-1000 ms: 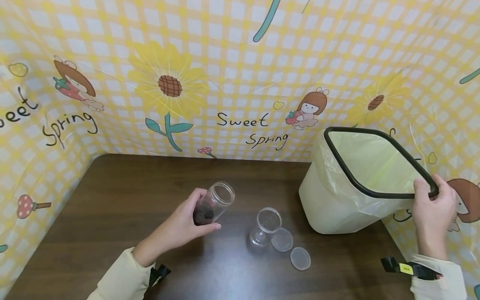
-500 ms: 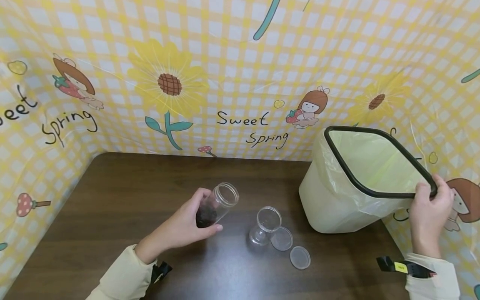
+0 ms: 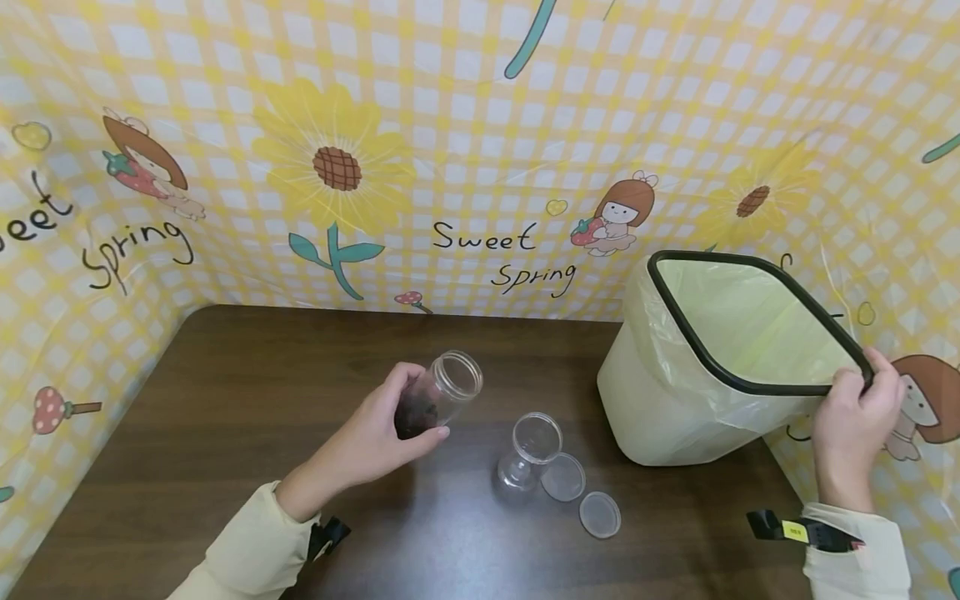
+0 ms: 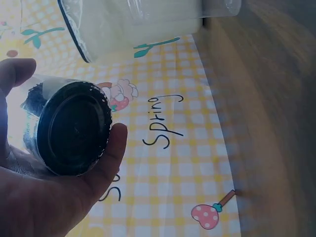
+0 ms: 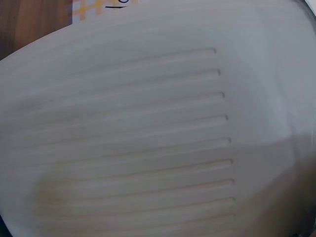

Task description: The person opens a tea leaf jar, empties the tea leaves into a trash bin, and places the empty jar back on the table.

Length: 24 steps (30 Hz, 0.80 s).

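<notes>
My left hand (image 3: 360, 437) grips a clear jar (image 3: 454, 392) around its side, above the table. The jar is tilted, its uncovered mouth facing up and to the right, and dark material (image 3: 415, 414) lies in its lower part. In the left wrist view the jar's dark round base (image 4: 76, 129) faces the camera, between thumb and fingers. At the right, my right hand (image 3: 857, 433) pinches the black rim (image 3: 750, 387) of a pale waste bin (image 3: 675, 429) lined with a thin bag. Only the bin's ribbed wall (image 5: 148, 123) fills the right wrist view; the hand is out of that frame.
A clear stemmed container (image 3: 537, 439) stands on the dark wooden table (image 3: 285, 367) between jar and bin. Beside it lie a clear round lid (image 3: 563, 477) and another round lid (image 3: 600, 514). A yellow checked sheet (image 3: 450, 150) rises behind and at both sides.
My left hand has carried the tilted jar a little to the right and slightly up. My right hand has shifted slightly left while keeping hold of the rim. The bin stays in place.
</notes>
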Each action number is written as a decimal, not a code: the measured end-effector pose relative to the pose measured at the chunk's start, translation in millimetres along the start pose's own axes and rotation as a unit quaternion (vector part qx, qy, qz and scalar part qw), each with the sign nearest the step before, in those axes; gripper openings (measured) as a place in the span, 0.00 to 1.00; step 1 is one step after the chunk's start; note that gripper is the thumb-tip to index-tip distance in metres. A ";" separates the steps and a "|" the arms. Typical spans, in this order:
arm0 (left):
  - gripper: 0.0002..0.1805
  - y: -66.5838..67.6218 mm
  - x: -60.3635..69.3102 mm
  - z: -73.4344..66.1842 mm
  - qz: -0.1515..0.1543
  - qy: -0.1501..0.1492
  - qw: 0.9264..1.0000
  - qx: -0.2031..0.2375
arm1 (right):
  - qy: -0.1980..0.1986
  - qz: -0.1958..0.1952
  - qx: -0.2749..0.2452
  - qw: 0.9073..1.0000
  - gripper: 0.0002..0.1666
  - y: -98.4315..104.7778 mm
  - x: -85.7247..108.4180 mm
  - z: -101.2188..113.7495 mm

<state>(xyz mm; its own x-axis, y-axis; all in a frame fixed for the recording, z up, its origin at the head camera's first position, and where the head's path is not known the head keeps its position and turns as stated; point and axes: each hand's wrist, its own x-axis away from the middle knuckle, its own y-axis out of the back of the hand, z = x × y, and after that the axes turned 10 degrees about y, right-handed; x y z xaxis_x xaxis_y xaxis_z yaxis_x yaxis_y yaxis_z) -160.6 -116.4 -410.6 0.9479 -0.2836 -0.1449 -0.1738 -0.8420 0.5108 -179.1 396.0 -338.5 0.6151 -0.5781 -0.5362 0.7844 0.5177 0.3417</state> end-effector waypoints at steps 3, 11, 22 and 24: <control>0.32 -0.6 -4.4 -5.7 -0.005 -0.001 1.000 -0.001 | 0.001 -0.008 0.001 1.000 0.31 0.3 -0.1 -0.3; 0.32 -3.4 -14.0 -18.2 -0.011 0.005 1.000 0.005 | -0.007 -0.005 0.006 1.000 0.30 -2.3 2.3 -0.8; 0.30 -1.0 -24.7 -34.9 -0.011 0.002 1.000 -0.005 | -0.003 -0.020 0.007 1.000 0.29 -4.6 2.1 -1.5; 0.29 -0.3 -27.1 -37.5 -0.010 -0.003 1.000 -0.009 | -0.001 -0.023 0.008 1.000 0.29 -4.3 1.4 -1.4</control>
<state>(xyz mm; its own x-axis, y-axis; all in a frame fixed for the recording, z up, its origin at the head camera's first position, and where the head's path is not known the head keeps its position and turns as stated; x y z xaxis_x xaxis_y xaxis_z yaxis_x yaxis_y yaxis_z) -176.3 -91.3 -375.0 0.9494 -0.2699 -0.1605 -0.1501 -0.8390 0.5229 -181.6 393.8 -341.8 0.5786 -0.6022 -0.5501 0.8129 0.4807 0.3288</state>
